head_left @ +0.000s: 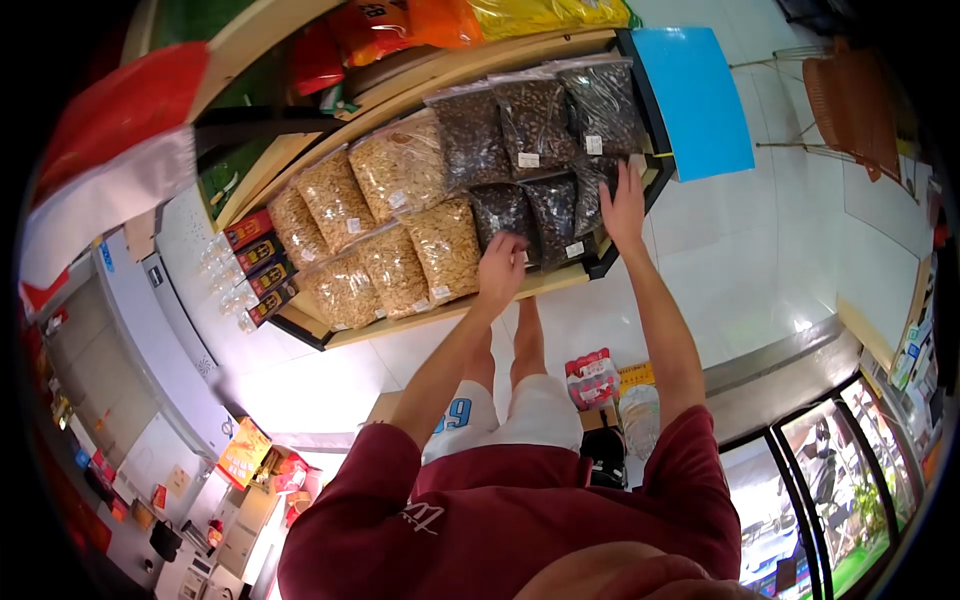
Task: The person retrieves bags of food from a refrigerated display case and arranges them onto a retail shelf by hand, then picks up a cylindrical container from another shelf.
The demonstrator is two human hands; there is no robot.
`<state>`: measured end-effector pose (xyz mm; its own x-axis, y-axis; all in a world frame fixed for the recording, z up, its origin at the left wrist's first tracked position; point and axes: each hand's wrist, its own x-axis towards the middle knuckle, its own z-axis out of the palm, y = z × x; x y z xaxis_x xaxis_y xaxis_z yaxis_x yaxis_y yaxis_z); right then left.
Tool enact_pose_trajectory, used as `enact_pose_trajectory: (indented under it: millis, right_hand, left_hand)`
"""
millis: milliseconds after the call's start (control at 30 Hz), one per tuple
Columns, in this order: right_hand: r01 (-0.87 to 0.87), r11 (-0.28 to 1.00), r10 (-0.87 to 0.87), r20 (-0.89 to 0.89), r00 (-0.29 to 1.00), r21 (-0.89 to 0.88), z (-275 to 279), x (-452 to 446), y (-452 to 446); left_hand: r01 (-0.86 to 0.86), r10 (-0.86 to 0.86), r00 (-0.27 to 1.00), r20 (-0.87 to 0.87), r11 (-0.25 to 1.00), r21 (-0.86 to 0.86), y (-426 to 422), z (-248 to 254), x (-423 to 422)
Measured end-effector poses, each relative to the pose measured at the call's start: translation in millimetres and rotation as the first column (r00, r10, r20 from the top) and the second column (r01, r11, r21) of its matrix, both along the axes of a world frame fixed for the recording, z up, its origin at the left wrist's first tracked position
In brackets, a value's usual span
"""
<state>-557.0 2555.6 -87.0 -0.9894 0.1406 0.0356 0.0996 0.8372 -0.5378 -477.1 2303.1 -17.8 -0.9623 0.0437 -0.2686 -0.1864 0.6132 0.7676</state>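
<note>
A wooden display tray (400, 325) holds clear plastic bags in two rows. My left hand (503, 265) is at the front row, its fingers curled in on the lower edge of a bag of dark seeds or beans (500, 208). At the right end, my right hand (624, 208) has its fingers stretched out against the side of a tilted dark bag (592, 190). Between my hands lies another dark bag (555, 220) with a white label. Behind it sit larger dark bags (535, 115). Bags of pale, flat pieces (440, 245) fill the tray's left part.
Small dark boxes (262, 265) line the tray's left end. A blue panel (695, 100) adjoins its right end. Colourful packets (400, 25) lie beyond the back rail. A brown chair (850, 110) stands right; a pink bottle pack (593, 378) sits on the floor near my legs.
</note>
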Motion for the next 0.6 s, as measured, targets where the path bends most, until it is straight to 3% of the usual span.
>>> enact_pose_trajectory:
  millis: [33, 67, 133, 233, 267, 333, 367, 467, 500, 533, 567, 600]
  right_hand:
    - [-0.022, 0.999, 0.023, 0.021, 1.0, -0.038, 5, 13, -1]
    - [-0.046, 0.996, 0.05, 0.045, 0.998, -0.079, 11, 28, -2]
    - [-0.148, 0.989, 0.149, -0.024, 0.989, 0.023, 16, 58, -10]
    - [-0.129, 0.991, 0.129, -0.011, 0.992, -0.036, 50, 105, -30]
    - [-0.127, 0.992, 0.126, -0.014, 0.992, -0.028, 54, 122, -40]
    - [-0.173, 0.983, 0.174, 0.008, 0.985, -0.058, 60, 157, -53]
    - [-0.198, 0.977, 0.204, 0.064, 0.977, -0.084, 69, 175, -58]
    - [-0.264, 0.961, 0.27, 0.07, 0.96, -0.08, 98, 207, -91]
    - [-0.288, 0.955, 0.292, 0.051, 0.955, -0.074, 106, 208, -103]
    - [-0.281, 0.897, 0.366, 0.218, 0.905, -0.34, 115, 211, -115]
    - [-0.215, 0.793, 0.475, 0.358, 0.804, -0.57, 126, 213, -127]
    - [-0.259, 0.787, 0.5, 0.333, 0.799, -0.56, 150, 204, -146]
  left_hand:
    - [-0.07, 0.07, 0.991, 0.112, 0.998, 0.0, -13, 4, 21]
    - [-0.082, 0.082, 0.991, 0.103, 0.997, -0.013, -22, 2, 44]
    - [-0.098, 0.095, 0.995, -0.026, 0.979, -0.181, -63, 5, 90]
    - [-0.172, 0.225, 0.96, 0.167, 0.943, -0.286, -101, 38, 133]
    - [-0.207, 0.259, 0.955, 0.142, 0.931, -0.299, -115, 38, 145]
    - [-0.062, 0.324, 0.768, 0.552, 0.897, -0.438, -140, 12, 178]
    - [-0.082, 0.282, 0.586, 0.76, 0.953, -0.29, -160, -21, 198]
    - [-0.106, 0.253, 0.587, 0.769, 0.966, -0.237, -145, 42, 199]
    - [-0.101, 0.245, 0.616, 0.749, 0.967, -0.233, -143, 30, 209]
    - [-0.096, 0.235, 0.644, 0.728, 0.969, -0.228, -141, 18, 221]
    - [-0.112, 0.149, 0.667, 0.73, 0.989, -0.099, -134, 26, 226]
    - [-0.121, 0.065, 0.702, 0.709, 0.992, 0.029, -129, 30, 219]
